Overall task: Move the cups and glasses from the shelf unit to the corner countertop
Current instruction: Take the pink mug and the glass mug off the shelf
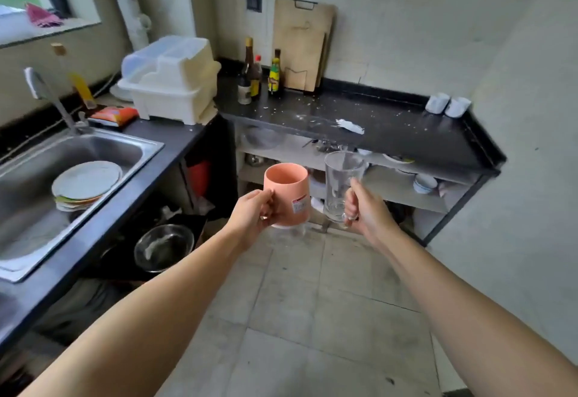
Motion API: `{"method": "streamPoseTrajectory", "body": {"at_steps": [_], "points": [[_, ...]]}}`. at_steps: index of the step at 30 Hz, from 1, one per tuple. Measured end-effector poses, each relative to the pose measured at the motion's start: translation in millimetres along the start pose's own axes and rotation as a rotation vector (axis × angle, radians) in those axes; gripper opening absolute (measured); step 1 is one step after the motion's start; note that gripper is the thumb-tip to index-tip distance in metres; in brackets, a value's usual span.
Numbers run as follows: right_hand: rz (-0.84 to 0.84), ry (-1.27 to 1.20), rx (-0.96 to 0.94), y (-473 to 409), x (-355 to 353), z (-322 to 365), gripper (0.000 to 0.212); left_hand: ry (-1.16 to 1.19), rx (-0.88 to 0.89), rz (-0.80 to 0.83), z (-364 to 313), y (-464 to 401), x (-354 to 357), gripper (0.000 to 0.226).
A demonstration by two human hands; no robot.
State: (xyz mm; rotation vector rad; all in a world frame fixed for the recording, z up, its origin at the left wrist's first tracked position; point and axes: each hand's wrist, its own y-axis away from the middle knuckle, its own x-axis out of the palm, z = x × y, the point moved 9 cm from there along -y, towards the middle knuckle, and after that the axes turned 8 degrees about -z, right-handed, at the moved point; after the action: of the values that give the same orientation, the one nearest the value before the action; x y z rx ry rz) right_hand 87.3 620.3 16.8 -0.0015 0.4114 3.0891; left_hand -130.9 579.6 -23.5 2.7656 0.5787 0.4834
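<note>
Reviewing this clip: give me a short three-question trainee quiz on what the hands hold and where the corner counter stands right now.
1. True or false: the left hand holds the pink cup by its handle.
2. What does the right hand hold? A) a bowl B) the clear glass mug C) a bottle
3. Fill in: the two white cups already on the black countertop stand at its far ____ corner.

Key: 1 true; 2 B; 3 right.
</note>
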Motion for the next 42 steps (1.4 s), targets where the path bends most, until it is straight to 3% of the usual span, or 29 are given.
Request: {"method": "streamPoseTrajectory", "body": {"at_steps": [18,29,42], "points": [[-0.358,-0.088,0.002,-238,-174,57,0.047,-0.136,-0.032,0.266,-17,-215,306,0.032],[-0.449,-0.116,0.037,-400,-246,90,0.055,-0.178,-0.101,0.346,-14,-350,446,0.034],[-0.43,-0.026,0.156,-656,-317,117,0.053,-0.258,-0.109,0.148,17,-547,600,0.03]]}}
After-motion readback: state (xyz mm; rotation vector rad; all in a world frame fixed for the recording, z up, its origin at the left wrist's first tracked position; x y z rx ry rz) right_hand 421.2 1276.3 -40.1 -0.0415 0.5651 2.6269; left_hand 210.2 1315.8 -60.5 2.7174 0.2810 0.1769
